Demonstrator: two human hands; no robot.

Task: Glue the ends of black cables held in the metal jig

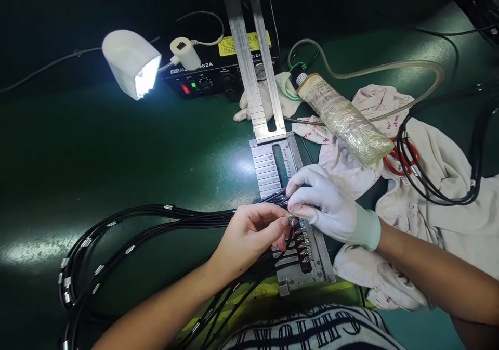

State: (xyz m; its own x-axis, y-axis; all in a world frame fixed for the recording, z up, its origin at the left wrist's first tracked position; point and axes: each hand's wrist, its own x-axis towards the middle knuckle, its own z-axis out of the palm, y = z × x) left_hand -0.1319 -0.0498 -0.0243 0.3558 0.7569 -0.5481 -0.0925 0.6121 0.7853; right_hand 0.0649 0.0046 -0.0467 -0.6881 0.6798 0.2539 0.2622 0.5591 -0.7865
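My left hand is bare, with thumb and forefinger pinched on the end of a black cable. A small silver and orange connector tip shows at those fingertips. In a white glove, my right hand meets it there, its fingers curled closed around the same cable end; what they grip is mostly hidden. Both hands are over a slotted metal fixture. Nearer me, several cable ends with metal tips sit side by side in its slots. A bundle of black cables runs left from under my hands.
A lit white lamp shines from the upper left. Behind the fixture stands a black dispenser controller. To the right, a plastic-wrapped bottle lies on white cloths, beside red-handled scissors and looped black cables.
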